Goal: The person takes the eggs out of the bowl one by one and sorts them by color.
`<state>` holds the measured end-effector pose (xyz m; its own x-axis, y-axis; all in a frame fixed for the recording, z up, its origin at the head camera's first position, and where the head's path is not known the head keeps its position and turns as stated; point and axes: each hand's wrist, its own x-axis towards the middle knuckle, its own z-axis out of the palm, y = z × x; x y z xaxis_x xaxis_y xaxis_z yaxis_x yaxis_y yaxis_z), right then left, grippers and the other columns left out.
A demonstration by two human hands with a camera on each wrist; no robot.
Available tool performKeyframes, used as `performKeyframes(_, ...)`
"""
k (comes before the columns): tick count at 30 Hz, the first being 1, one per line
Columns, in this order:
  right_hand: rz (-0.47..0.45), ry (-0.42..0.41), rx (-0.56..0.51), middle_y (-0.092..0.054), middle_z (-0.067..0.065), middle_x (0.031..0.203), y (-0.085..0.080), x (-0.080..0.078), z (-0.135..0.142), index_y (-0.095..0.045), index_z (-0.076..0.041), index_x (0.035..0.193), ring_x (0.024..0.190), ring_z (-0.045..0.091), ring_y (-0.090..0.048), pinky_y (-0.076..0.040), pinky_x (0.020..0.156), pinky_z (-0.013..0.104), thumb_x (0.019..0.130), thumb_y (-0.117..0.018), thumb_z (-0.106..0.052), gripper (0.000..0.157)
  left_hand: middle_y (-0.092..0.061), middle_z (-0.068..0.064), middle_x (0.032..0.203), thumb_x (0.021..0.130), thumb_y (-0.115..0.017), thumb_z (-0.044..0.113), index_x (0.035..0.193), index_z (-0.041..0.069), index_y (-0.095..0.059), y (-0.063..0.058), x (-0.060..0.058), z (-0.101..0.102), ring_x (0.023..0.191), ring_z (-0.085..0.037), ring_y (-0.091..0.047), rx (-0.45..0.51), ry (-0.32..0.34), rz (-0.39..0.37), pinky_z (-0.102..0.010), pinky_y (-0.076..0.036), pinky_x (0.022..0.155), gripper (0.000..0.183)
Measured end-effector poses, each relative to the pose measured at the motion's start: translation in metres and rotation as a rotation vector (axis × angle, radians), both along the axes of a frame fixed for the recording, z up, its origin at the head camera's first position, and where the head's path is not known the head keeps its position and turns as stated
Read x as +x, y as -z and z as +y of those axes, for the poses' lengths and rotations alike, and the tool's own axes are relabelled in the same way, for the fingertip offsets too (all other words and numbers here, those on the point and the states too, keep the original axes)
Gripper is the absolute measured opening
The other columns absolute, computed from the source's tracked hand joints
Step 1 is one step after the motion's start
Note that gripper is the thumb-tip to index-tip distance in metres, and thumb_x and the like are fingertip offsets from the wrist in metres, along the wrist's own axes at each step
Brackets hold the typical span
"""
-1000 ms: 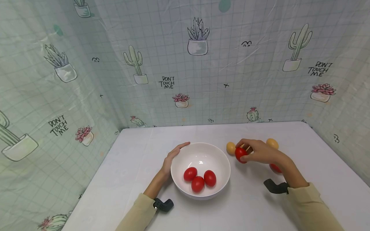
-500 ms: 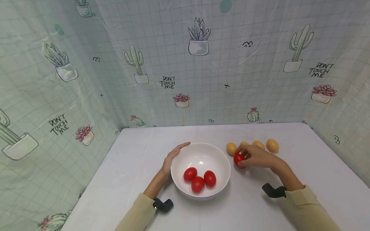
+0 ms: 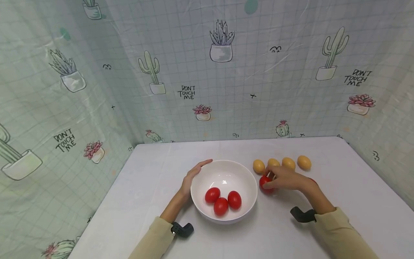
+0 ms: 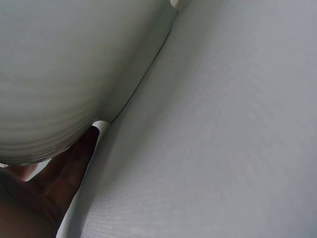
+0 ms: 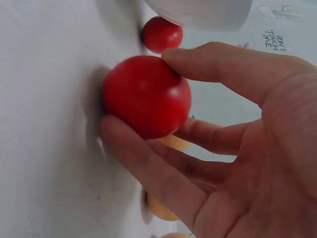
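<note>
My left hand [image 3: 189,182] rests along the outer left side of a white bowl [image 3: 240,172], fingers stretched along its wall. In the left wrist view, dark shadowed fingers [image 4: 67,171] lie against the bowl's underside. Three red eggs [image 3: 221,207] sit inside the bowl, toward its near side. My right hand [image 3: 284,178] pinches a smooth red egg [image 5: 146,96] between thumb and fingers, low over the white tabletop, just right of the bowl. Beyond it in the right wrist view, a second red egg [image 5: 161,35] shows beside the bowl.
Several yellow eggs [image 3: 304,163] stand in a row behind the right hand. Part of another red egg [image 3: 312,180] peeks out behind the right wrist. A cloth with cactus drawings [image 3: 223,108] hangs behind and beside the white table [image 3: 152,169].
My right hand, holding the red egg, has moved slightly left and toward me, uncovering more of the yellow eggs. The left hand and the bowl have stayed in place.
</note>
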<state>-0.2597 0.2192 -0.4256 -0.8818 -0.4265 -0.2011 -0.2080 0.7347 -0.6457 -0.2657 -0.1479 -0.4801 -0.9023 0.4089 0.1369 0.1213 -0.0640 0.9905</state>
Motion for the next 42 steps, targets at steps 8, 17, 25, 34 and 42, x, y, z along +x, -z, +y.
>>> performKeyframes(8,-0.039,0.005,0.001,-0.065,0.005,0.102,-0.004,0.001,-0.002,-0.063,-0.005,0.122,0.084,0.018,-0.062,-0.060,0.075,0.032,0.089,-0.078,-0.032,0.045,-0.045,-0.012,0.161,0.110,-0.017,0.034,0.159,0.018,-0.040,-0.003,-0.001,0.000,0.134,-0.022,-0.060,0.002,-0.012,-0.013,-0.030,-0.057,0.102,0.056)
performKeyframes(17,-0.075,-0.023,0.000,-0.066,0.005,0.099,-0.004,0.002,-0.001,-0.062,-0.003,0.128,0.079,0.019,-0.064,-0.060,0.075,0.033,0.090,-0.079,-0.033,0.051,-0.048,-0.009,0.159,0.111,-0.015,0.032,0.158,0.020,-0.041,-0.001,0.000,-0.001,0.131,-0.018,-0.062,-0.008,-0.024,-0.021,-0.030,-0.058,0.101,0.055)
performKeyframes(25,-0.085,0.005,0.004,-0.067,0.006,0.098,-0.005,0.007,0.008,-0.058,-0.002,0.131,0.079,0.019,-0.064,-0.061,0.075,0.034,0.090,-0.078,-0.035,0.057,-0.047,-0.012,0.159,0.111,-0.015,0.031,0.158,0.019,-0.039,-0.001,-0.001,0.003,0.131,-0.021,-0.061,-0.012,0.014,-0.018,-0.030,-0.058,0.100,0.055)
performKeyframes(34,0.078,-0.020,0.066,-0.069,0.006,0.107,-0.024,0.012,0.013,-0.060,-0.003,0.133,0.094,0.020,-0.063,-0.059,0.080,0.038,0.092,-0.075,-0.038,0.056,-0.049,-0.007,0.158,0.111,-0.015,0.034,0.157,0.023,-0.041,-0.002,0.004,0.002,0.133,-0.021,-0.060,-0.024,-0.002,-0.033,-0.030,-0.058,0.101,0.055)
performKeyframes(42,0.264,0.011,-0.009,-0.070,0.014,0.120,-0.038,0.009,0.006,-0.065,-0.003,0.127,0.110,0.030,-0.064,-0.064,0.088,0.045,0.095,-0.071,-0.025,0.040,-0.047,-0.011,0.160,0.111,-0.015,0.031,0.158,0.019,-0.040,-0.002,0.003,-0.001,0.130,-0.020,-0.062,-0.005,-0.013,-0.025,-0.030,-0.058,0.100,0.055)
